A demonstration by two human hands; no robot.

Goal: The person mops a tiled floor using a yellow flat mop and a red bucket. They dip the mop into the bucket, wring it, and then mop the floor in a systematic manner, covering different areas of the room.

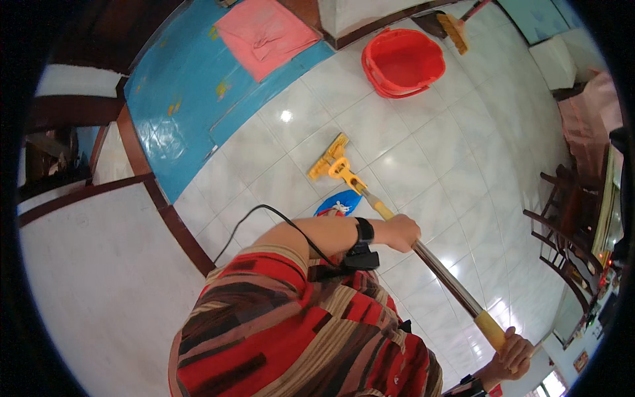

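A yellow sponge mop [328,158] rests its head on the white tiled floor [421,154], just ahead of a foot in a blue shoe cover [342,202]. Its steel pole [449,275] slants down to the right across the front of my body. My left hand [403,233] grips the lower part of this pole, below its middle. Around the yellow grip [490,331] at the pole's upper end, the fingers of my right hand [513,355] are closed. Black bands are strapped to both wrists, and a black cable runs along my left arm.
A red plastic bucket [404,62] stands ahead on the tiles. Behind it are a broom [454,33] and a dark dustpan [429,24]. Pink folded cloth [265,37] lies on blue floor covering [198,94]. Dark wooden chairs [560,223] stand right; a white wall [99,278] is left.
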